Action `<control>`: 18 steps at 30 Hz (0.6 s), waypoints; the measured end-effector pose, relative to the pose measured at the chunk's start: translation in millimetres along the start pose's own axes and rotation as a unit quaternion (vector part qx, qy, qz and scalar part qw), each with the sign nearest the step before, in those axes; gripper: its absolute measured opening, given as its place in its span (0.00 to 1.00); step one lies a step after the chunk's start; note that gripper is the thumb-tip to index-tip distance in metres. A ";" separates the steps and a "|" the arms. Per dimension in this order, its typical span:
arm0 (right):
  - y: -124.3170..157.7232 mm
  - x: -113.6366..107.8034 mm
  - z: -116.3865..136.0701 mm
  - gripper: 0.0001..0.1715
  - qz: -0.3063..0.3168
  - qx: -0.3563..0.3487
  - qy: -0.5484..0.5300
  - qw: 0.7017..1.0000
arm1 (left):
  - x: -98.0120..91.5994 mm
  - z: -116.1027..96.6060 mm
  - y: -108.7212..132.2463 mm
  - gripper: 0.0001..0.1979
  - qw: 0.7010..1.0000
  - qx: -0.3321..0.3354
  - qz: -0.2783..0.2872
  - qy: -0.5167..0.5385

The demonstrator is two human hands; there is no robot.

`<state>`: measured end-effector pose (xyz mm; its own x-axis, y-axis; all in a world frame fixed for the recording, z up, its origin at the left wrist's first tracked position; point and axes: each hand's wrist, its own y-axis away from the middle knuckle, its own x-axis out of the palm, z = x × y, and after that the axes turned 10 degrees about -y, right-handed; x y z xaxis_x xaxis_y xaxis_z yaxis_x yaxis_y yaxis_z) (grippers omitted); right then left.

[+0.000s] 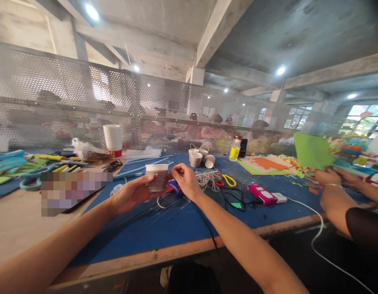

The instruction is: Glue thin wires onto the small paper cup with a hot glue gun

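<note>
My left hand (132, 194) is wrapped round a small paper cup (157, 179) with a white rim and a brownish-grey covering, held upright above the blue mat (164, 241). Close to the cup's right side, my right hand (187, 181) has thumb and fingers pinched together; whatever lies between the fingertips is hidden. Below the cup lie a white cord loop (160, 203) and clear plastic strips. Behind the right hand are a blue-handled tool (175, 187), partly covered, and a tangle of grey-white cord (209, 179).
Several small covered cups (196, 157), some with cord handles, stand at the back. Around are a white cup stack (113, 139), glue bottle (234, 149), yellow-handled scissors (229, 180), pink power strip (262, 194) and blurred-out phone. At right, a co-worker's hands (328, 177) hold green paper (313, 151).
</note>
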<state>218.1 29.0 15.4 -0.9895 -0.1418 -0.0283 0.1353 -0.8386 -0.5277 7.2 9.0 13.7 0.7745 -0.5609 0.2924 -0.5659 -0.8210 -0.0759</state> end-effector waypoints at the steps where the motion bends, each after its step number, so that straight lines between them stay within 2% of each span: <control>1: 0.1 -0.1 0.3 0.12 0.001 0.001 0.001 1.000 | -1.2 0.7 -0.1 0.21 1.000 0.001 0.006 -0.001; 8: 0.5 -0.8 2.9 0.12 0.009 0.009 -0.003 1.000 | -6.0 2.9 -1.6 0.21 0.999 0.005 0.034 0.012; 18: -2.6 -1.9 -1.8 0.12 0.017 0.012 0.001 1.000 | -4.4 2.5 -0.7 0.21 1.000 -0.003 0.019 0.007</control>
<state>219.5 32.4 15.3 -0.9843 -0.1702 -0.0476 0.1707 -0.8457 -0.5057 4.9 11.8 10.1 0.7477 -0.5906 0.3036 -0.5971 -0.7979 -0.0818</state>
